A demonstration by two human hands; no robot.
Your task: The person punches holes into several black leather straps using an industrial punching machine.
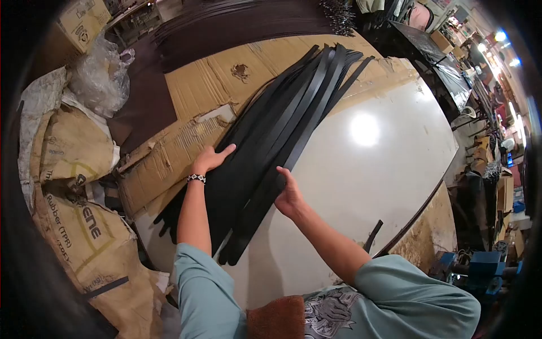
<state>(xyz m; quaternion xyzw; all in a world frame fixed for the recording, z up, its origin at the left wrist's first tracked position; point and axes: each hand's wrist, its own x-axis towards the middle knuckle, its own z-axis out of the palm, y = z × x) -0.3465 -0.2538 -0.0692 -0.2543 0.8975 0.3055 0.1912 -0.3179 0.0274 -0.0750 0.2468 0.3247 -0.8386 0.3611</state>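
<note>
A long bundle of flat black strips [265, 127] lies slantwise across the table, fanned out at its lower end. At its left side is my left hand [211, 160], closed on the edge strips with the thumb stretched over them; its other fingers are hidden. My right hand [288, 195] grips the right edge of the bundle. Its thumb points up along the outer strip, and the fingertips are out of sight behind the strips.
The bundle lies partly on brown cardboard [195, 85] and partly on a white tabletop [361, 181]. One short black strip [373, 236] lies near my right elbow. Paper sacks [79, 209] and clear plastic [101, 76] crowd the left. More dark strips [248, 25] lie at the back.
</note>
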